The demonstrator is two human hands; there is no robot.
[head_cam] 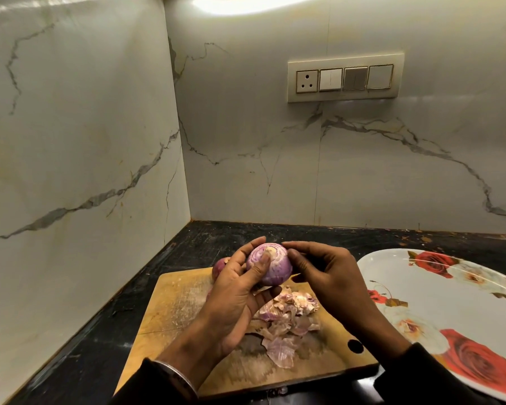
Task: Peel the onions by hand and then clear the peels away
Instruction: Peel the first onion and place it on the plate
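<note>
The person holds one purple onion [270, 266] above the far edge of the wooden cutting board [170, 311]. The left hand [237, 290] cups it from below, fingers curled round it and the thumb laid across its top near the cut stem end. The right hand [327, 276] comes in from the board's plate side, its fingertips bunched against the onion's flank; whether they have actually pinched a strip of skin cannot be told, since the fingertips hide the contact.

The onion looks nearly bare: glossy, striped flesh shows over most of it. The step in hand appears to be picking off the last thin layer. To do that well, the left hand should keep a firm cradle and turn the onion slowly, while the right catches a loose edge at the stem end and draws it down towards the root, letting each strip fall straight onto the heap below and not onto the dark counter [105, 340].

By count: one onion in the hands, and one second onion [220, 266] lying at the board's far edge, mostly hidden behind the left hand. One heap of peels [287, 323] sits in the middle of the board, its pieces too overlapped to number. One floral plate [438, 311] lies just beside the board, on the right hand's side.
</note>
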